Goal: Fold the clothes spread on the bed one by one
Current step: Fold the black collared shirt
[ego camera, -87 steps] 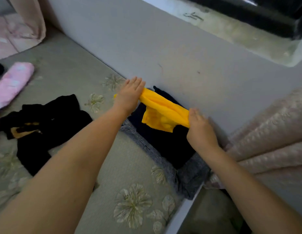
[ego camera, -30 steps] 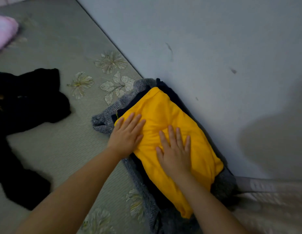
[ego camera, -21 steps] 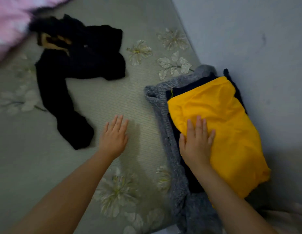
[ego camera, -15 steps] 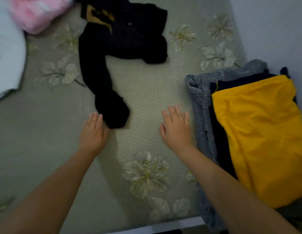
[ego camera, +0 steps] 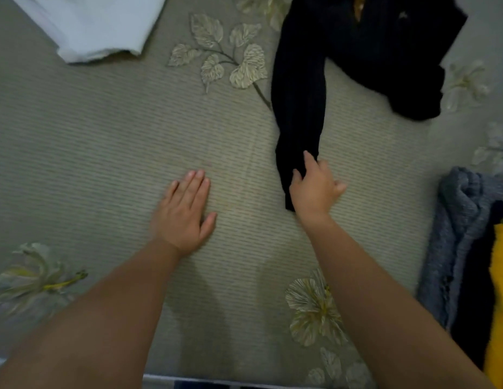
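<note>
While left hand [ego camera: 185, 213] rests flat, right hand [ego camera: 314, 189] grips black garment [ego camera: 300, 102].

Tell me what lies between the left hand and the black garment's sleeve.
Only bare bedsheet, in the head view, separates the left hand from the black garment.

Black garment [ego camera: 357, 51] and yellow cloth [ego camera: 500, 304] edge-cropped

On the bed [ego camera: 104, 141], the sweater [ego camera: 354, 49] lies far right, the folded stack [ego camera: 469, 248] at the right edge, a sheet [ego camera: 90, 23] far left.
</note>
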